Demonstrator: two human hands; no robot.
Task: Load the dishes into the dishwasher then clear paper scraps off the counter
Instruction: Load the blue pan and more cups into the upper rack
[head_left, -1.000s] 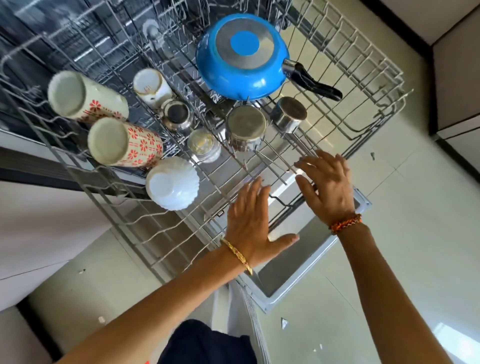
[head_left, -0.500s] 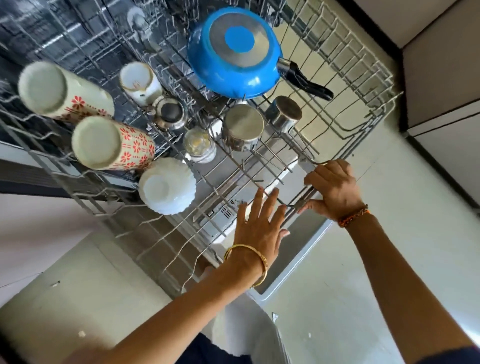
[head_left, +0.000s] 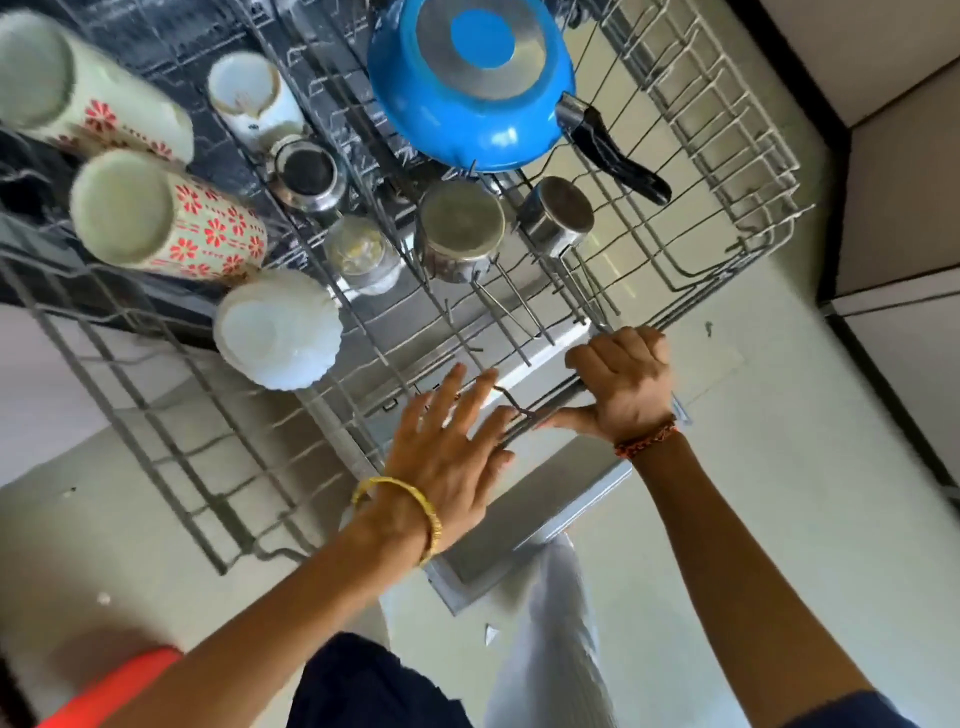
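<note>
The pulled-out wire dishwasher rack (head_left: 737, 171) holds a blue pan (head_left: 467, 83) upside down, two flowered mugs (head_left: 166, 218), a white bowl (head_left: 278, 332), a white cup (head_left: 249, 98) and several steel cups (head_left: 460, 228). My right hand (head_left: 623, 379) is closed around the rack's front wire rail. Fingers spread, my left hand (head_left: 447, 457) lies flat against the same front edge just left of it, holding nothing.
The open dishwasher door (head_left: 545, 509) lies below the rack. Pale floor tiles (head_left: 779, 467) with small paper scraps (head_left: 491, 634) spread around it. Cabinet fronts (head_left: 904, 208) stand at the right. A white-trousered leg (head_left: 550, 649) stands beside the door.
My right hand went from open above the rack to closed on its front rail. My left hand moved forward onto the rack's front edge. The view shifted closer.
</note>
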